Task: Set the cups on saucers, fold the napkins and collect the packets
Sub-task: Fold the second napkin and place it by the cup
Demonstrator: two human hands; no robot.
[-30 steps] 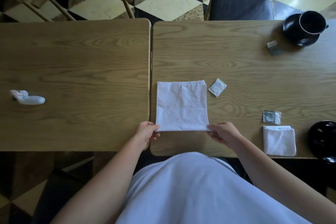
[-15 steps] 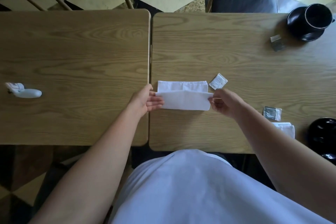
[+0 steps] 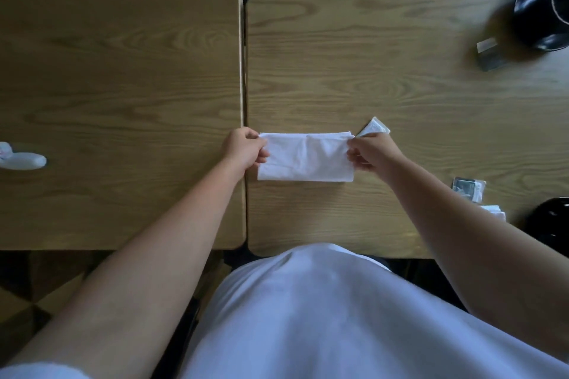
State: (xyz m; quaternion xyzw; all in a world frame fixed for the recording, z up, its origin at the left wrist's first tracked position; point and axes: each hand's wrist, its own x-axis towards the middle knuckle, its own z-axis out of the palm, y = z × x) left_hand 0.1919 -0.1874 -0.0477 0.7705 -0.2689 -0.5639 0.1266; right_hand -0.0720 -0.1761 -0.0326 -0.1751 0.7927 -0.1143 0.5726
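The left hand [image 3: 244,149] and right hand [image 3: 371,152] each pinch an end of the white cloth napkin [image 3: 304,157], folded into a strip lying on the right wooden table [image 3: 385,71]. A small white packet [image 3: 374,126] touches the right hand. A black cup [image 3: 562,0] sits on its black saucer [image 3: 534,18] at the far right.
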